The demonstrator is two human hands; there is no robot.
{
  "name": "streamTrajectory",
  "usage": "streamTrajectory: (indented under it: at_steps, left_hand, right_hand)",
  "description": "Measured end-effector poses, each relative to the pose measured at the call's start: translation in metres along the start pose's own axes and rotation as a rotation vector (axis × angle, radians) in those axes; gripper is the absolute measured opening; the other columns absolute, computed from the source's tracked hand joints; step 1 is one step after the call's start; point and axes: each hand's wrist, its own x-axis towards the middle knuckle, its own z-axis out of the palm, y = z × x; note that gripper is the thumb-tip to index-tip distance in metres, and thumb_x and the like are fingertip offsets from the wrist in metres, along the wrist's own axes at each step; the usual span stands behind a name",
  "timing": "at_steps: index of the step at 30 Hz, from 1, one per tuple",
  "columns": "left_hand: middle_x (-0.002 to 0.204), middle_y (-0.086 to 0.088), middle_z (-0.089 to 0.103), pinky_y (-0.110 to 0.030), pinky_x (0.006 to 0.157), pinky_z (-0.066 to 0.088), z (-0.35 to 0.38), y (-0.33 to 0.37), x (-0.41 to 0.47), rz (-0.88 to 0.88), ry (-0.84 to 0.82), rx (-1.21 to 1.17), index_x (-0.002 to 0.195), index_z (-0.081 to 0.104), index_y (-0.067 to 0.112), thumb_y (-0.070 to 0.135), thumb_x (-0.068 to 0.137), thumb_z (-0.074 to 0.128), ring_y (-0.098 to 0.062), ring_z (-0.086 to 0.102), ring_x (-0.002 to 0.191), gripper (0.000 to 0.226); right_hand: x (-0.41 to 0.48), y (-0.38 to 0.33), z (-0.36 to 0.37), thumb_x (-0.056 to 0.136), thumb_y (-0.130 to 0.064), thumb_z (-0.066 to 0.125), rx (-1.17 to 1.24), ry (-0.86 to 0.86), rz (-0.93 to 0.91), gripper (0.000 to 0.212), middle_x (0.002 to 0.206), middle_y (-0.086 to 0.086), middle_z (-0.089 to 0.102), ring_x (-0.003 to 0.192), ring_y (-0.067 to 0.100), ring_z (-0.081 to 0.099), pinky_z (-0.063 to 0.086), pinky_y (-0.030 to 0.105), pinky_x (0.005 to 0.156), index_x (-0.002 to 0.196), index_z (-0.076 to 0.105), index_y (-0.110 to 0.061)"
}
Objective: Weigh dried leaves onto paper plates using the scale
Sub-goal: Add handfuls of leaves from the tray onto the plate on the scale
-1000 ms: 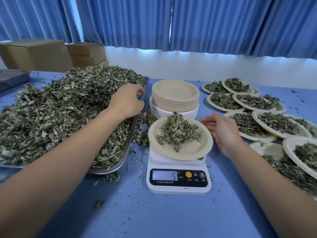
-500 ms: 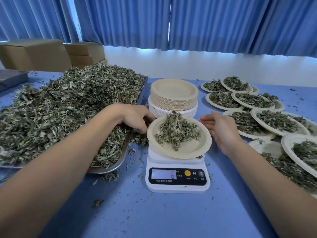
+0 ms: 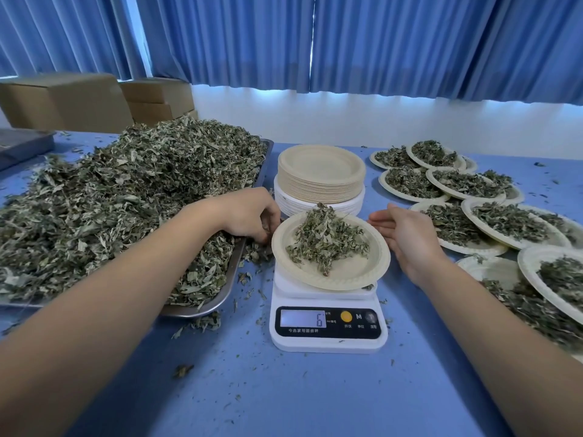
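A white digital scale [image 3: 328, 326] stands at the table's middle and its display reads 6. On it rests a beige paper plate [image 3: 347, 272] holding a small heap of dried leaves [image 3: 326, 239]. A large pile of dried leaves [image 3: 126, 197] fills a metal tray [image 3: 202, 307] on the left. My left hand [image 3: 252, 216] is at the tray's right edge beside the plate, fingers curled down into loose leaves. My right hand [image 3: 407, 234] hovers flat and open just right of the plate, not touching it.
A stack of empty paper plates [image 3: 321, 175] stands behind the scale. Several leaf-filled plates [image 3: 504, 222] overlap along the right side. Cardboard boxes [image 3: 69, 102] sit at the back left. Leaf crumbs litter the blue table [image 3: 284, 395].
My left hand came down from the top of the leaf pile to the tray's edge beside the plate. The scale reading rose from 5 to 6. My right hand barely moved.
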Motion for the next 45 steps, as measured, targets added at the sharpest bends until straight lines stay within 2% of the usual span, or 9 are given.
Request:
streamTrajectory:
  at_steps: [10, 12, 19, 22, 26, 31, 35, 39, 45]
  left_hand:
    - [0.075, 0.015, 0.071, -0.025, 0.077, 0.057, -0.016, 0.009, -0.006, 0.107, 0.509, -0.191, 0.08, 0.075, 0.018, 0.005, 0.079, 0.083, -0.003, 0.064, 0.072, 0.016]
    - [0.082, 0.005, 0.074, -0.029, 0.08, 0.059, -0.02, 0.018, -0.008, 0.137, 0.584, -0.359, 0.084, 0.075, 0.012, 0.003, 0.078, 0.084, -0.012, 0.069, 0.074, 0.013]
    - [0.095, -0.004, 0.078, -0.023, 0.088, 0.057, -0.028, 0.052, -0.017, 0.261, 0.301, -0.646, 0.099, 0.075, 0.006, 0.011, 0.079, 0.085, -0.013, 0.074, 0.092, 0.022]
    - [0.093, 0.003, 0.078, -0.028, 0.084, 0.058, -0.034, 0.044, -0.014, 0.16, 0.372, -0.683, 0.099, 0.076, 0.014, 0.023, 0.091, 0.075, -0.014, 0.075, 0.091, 0.012]
    - [0.089, 0.003, 0.075, -0.033, 0.081, 0.053, -0.037, 0.011, 0.001, -0.121, 0.51, -0.273, 0.095, 0.076, 0.016, 0.018, 0.095, 0.068, -0.015, 0.07, 0.084, 0.008]
    - [0.123, -0.012, 0.066, -0.041, 0.09, 0.056, -0.017, -0.023, 0.005, -0.465, 0.151, 0.081, 0.124, 0.065, 0.007, 0.007, 0.094, 0.061, -0.03, 0.066, 0.099, 0.03]
    - [0.123, -0.015, 0.064, -0.047, 0.093, 0.054, -0.004, -0.021, 0.003, -0.5, 0.192, 0.11, 0.132, 0.058, 0.011, 0.002, 0.09, 0.053, -0.035, 0.061, 0.101, 0.044]
    - [0.11, -0.01, 0.067, -0.051, 0.089, 0.047, -0.007, -0.013, 0.001, -0.579, 0.364, 0.091, 0.111, 0.067, 0.017, 0.007, 0.089, 0.065, -0.036, 0.06, 0.09, 0.024]
    - [0.118, -0.008, 0.069, -0.052, 0.103, 0.044, -0.021, -0.005, -0.006, -0.582, 0.423, 0.033, 0.129, 0.066, 0.029, 0.032, 0.095, 0.069, -0.036, 0.064, 0.106, 0.034]
  right_hand:
    - [0.001, 0.002, -0.001, 0.108, -0.026, 0.047, 0.001, 0.019, 0.011, 0.039, 0.104, 0.024, 0.074, 0.091, 0.029, 0.071, 0.057, 0.045, 0.094, 0.099, 0.07, 0.003]
    - [0.001, 0.002, -0.001, 0.108, -0.026, 0.047, 0.002, 0.021, 0.012, 0.039, 0.104, 0.024, 0.074, 0.092, 0.03, 0.072, 0.058, 0.045, 0.093, 0.1, 0.07, 0.004]
    - [0.001, 0.002, -0.002, 0.109, -0.026, 0.047, 0.009, 0.016, 0.006, 0.039, 0.104, 0.023, 0.074, 0.089, 0.027, 0.071, 0.058, 0.04, 0.088, 0.103, 0.07, 0.006]
    - [0.001, 0.002, -0.001, 0.109, -0.025, 0.047, 0.009, 0.015, 0.006, 0.039, 0.105, 0.024, 0.074, 0.089, 0.028, 0.071, 0.058, 0.041, 0.09, 0.105, 0.07, 0.006]
    - [0.001, 0.001, -0.001, 0.109, -0.026, 0.046, 0.009, 0.015, 0.005, 0.039, 0.105, 0.025, 0.074, 0.09, 0.028, 0.071, 0.058, 0.042, 0.09, 0.102, 0.07, 0.005]
    - [0.001, 0.001, -0.001, 0.109, -0.026, 0.046, 0.008, 0.012, 0.002, 0.039, 0.104, 0.024, 0.073, 0.086, 0.026, 0.071, 0.058, 0.037, 0.084, 0.099, 0.07, 0.003]
    - [0.0, 0.001, -0.001, 0.109, -0.025, 0.047, 0.001, 0.015, -0.008, 0.038, 0.103, 0.023, 0.074, 0.084, 0.024, 0.071, 0.058, 0.037, 0.084, 0.102, 0.07, 0.005]
    - [-0.001, 0.0, -0.001, 0.109, -0.025, 0.047, -0.001, 0.011, -0.006, 0.038, 0.102, 0.022, 0.074, 0.087, 0.025, 0.071, 0.057, 0.039, 0.088, 0.099, 0.07, 0.003]
    - [-0.001, 0.001, -0.001, 0.109, -0.025, 0.047, -0.002, 0.01, -0.006, 0.039, 0.102, 0.022, 0.074, 0.087, 0.025, 0.071, 0.058, 0.037, 0.086, 0.105, 0.07, 0.007]
